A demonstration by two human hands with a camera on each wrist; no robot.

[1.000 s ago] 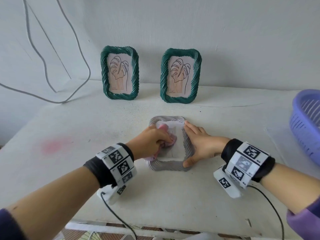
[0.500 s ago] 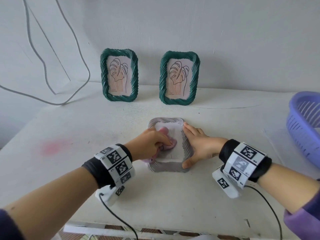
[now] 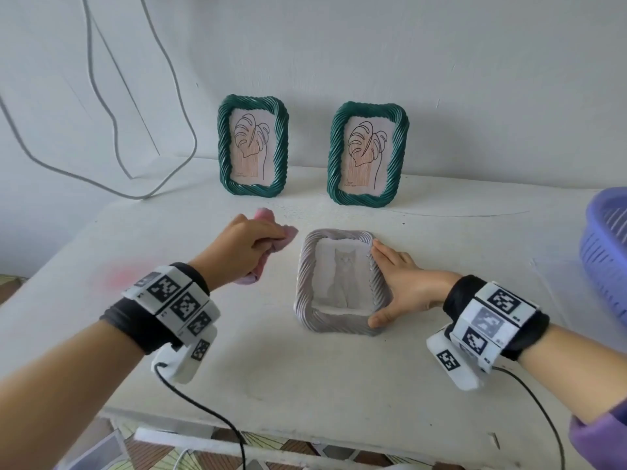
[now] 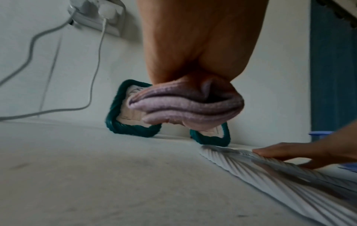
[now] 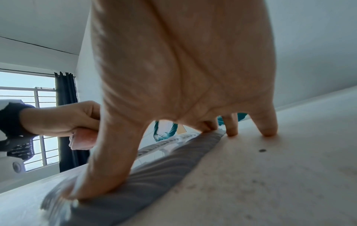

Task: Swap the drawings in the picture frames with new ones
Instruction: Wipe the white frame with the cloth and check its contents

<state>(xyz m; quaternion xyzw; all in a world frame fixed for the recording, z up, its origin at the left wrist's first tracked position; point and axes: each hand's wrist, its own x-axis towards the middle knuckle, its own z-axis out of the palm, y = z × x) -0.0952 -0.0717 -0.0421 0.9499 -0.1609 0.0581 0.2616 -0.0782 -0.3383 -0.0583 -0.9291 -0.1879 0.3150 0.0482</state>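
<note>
Grey ribbed plastic forms the picture frame (image 3: 342, 322) that lies flat on the white table (image 3: 305, 385), face up, with a pale cat drawing (image 3: 341, 279) under its glazing. The right hand (image 3: 403, 286) steadies this frame along its right edge: the fingers (image 3: 385, 251) lie straight on the ribbed border, and the thumb (image 5: 104, 172) presses the near right corner. The right wrist view shows two fingertips resting on the table just beside the frame.

The left hand (image 3: 242, 247) is raised off the table, left of the grey frame and apart from it. Its fingers are curled tightly around a bunched pink cloth (image 4: 185, 105), folds of which protrude beyond the knuckles and below the palm.

Beyond both sets of fingertips, two green twisted-rope frames stand upright against the wall: the left green frame (image 3: 252, 145) and the right green frame (image 3: 368, 154). Each holds a leaf line drawing. Right of the right hand, well apart, a purple basket (image 3: 607, 245) sits at the table edge. Grey cables (image 3: 163, 137) hang on the wall left of the left hand.
</note>
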